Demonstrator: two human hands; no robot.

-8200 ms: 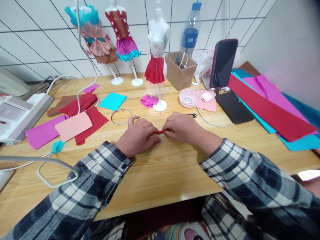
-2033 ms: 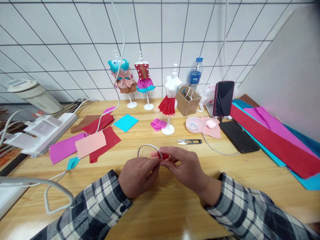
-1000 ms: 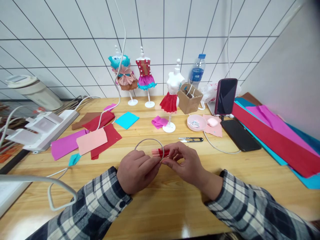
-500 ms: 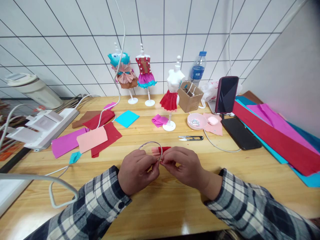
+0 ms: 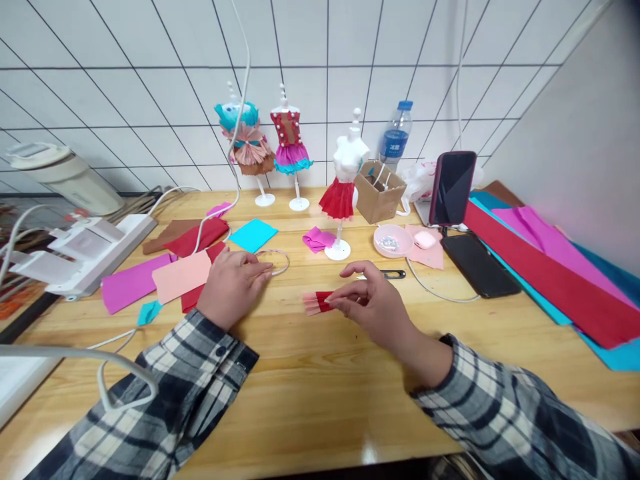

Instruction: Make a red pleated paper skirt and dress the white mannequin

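My right hand (image 5: 373,310) pinches one end of a small pleated strip of red and pink crepe paper (image 5: 317,303) between thumb and fingers, just over the wooden table. To its left, my left hand (image 5: 233,287) has its fingers closed on the near side of a thin pale ring (image 5: 281,262), low at the tabletop. Partly hidden behind my right hand are thread snips (image 5: 395,274). Farther back stands a white mini dress form (image 5: 350,157) wearing a red pleated skirt (image 5: 338,199).
Two dressed mini forms (image 5: 291,143) stand by the tiled wall. Crepe paper pieces (image 5: 131,283) lie left, long strips (image 5: 550,270) right. A cardboard box (image 5: 381,199), a pink dish of beads (image 5: 393,250), a water bottle (image 5: 395,137), phones (image 5: 480,265) and cables surround the work area.
My left hand has moved left and away with the ring, lowering it to the table. My right hand keeps the pleated paper, now apart from the left, with its upper fingers raised.
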